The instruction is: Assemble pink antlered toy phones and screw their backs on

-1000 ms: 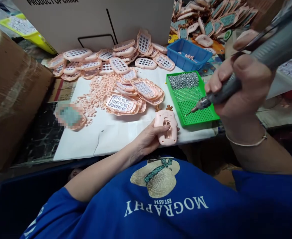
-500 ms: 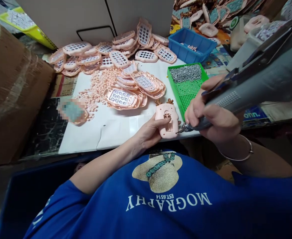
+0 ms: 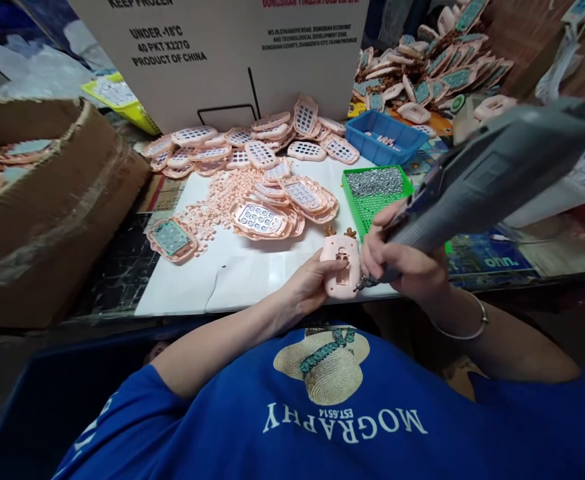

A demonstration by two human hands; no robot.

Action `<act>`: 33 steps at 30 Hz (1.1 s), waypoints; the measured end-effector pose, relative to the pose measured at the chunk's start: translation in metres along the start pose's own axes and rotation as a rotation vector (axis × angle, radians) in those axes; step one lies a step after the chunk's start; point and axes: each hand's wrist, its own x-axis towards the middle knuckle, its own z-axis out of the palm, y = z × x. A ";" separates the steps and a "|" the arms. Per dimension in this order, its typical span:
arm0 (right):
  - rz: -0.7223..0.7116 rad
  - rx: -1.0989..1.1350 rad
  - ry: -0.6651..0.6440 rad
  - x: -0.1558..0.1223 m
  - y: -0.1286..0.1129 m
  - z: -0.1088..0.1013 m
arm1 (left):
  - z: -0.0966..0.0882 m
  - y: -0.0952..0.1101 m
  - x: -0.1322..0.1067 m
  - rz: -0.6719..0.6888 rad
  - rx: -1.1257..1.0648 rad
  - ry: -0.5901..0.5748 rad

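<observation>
My left hand (image 3: 308, 283) grips a pink toy phone (image 3: 341, 287) with small brown antlers at its top, back side up, the thumb lying across its open battery compartment. My right hand (image 3: 397, 263) is wrapped round a grey electric screwdriver (image 3: 452, 193). The driver's tip meets the lower right corner of the phone's back; whether a screw sits under it is too small to tell. Just beyond, a green tray (image 3: 360, 210) carries a heap of silvery screws (image 3: 376, 181). Left of the phone lies a stack of pink shells with white keypads (image 3: 258, 219).
Small pink parts (image 3: 222, 197) are scattered beside a shell with a green circuit board (image 3: 171, 238). More keypad shells (image 3: 261, 155) pile against a white carton (image 3: 212, 73). A blue bin (image 3: 385, 137) stands at the back right, a cardboard box (image 3: 72, 200) at the left.
The view has tilted up, bringing the carton's print and the cardboard box's contents into sight. Both hands keep hold of the phone and screwdriver, the driver's tip still at the phone's lower right corner.
</observation>
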 end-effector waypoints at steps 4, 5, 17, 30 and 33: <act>-0.121 0.113 0.122 0.028 -0.020 -0.016 | -0.002 0.002 -0.001 -0.013 0.044 -0.008; -0.188 0.049 0.196 0.036 -0.021 -0.026 | -0.002 0.003 -0.001 -0.024 0.053 -0.002; -0.193 -0.574 0.573 0.071 0.031 -0.124 | -0.002 0.008 -0.003 -0.076 -0.010 -0.019; -0.208 -0.575 0.550 0.070 0.052 -0.140 | -0.002 0.008 -0.004 -0.069 -0.006 -0.011; -0.210 -0.530 0.583 0.071 0.048 -0.132 | -0.003 0.007 -0.003 -0.067 -0.007 -0.021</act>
